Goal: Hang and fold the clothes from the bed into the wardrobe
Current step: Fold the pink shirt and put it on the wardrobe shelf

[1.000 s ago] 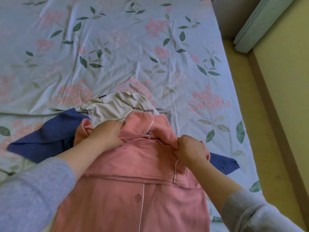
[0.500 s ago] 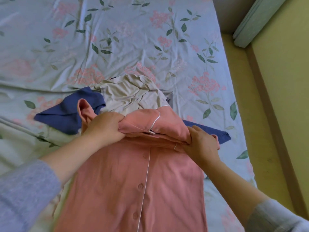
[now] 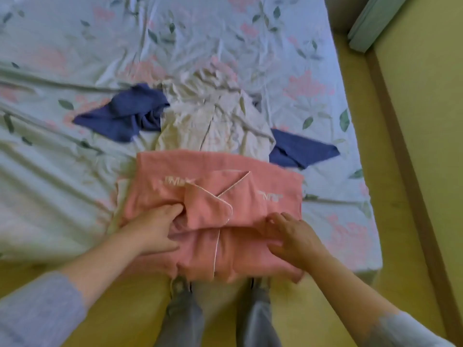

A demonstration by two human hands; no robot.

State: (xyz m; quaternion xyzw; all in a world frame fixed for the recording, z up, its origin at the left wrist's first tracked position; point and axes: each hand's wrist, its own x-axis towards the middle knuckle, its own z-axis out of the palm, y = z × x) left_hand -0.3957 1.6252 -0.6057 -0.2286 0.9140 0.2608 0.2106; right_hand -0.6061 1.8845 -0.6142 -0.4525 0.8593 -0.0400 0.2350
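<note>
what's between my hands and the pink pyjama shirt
Nothing visible: the left hand grips the pink pyjama shirt at its collar and the right hand rests flat on it. The wardrobe is out of view.

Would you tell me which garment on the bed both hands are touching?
The pink pyjama top, folded nearest the person; the left hand and right hand are on it. The cream garment and blue garment lie beyond, untouched.

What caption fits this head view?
Left hand and right hand fold a pink top on the bed, cream shirt and blue garment beyond.
</note>
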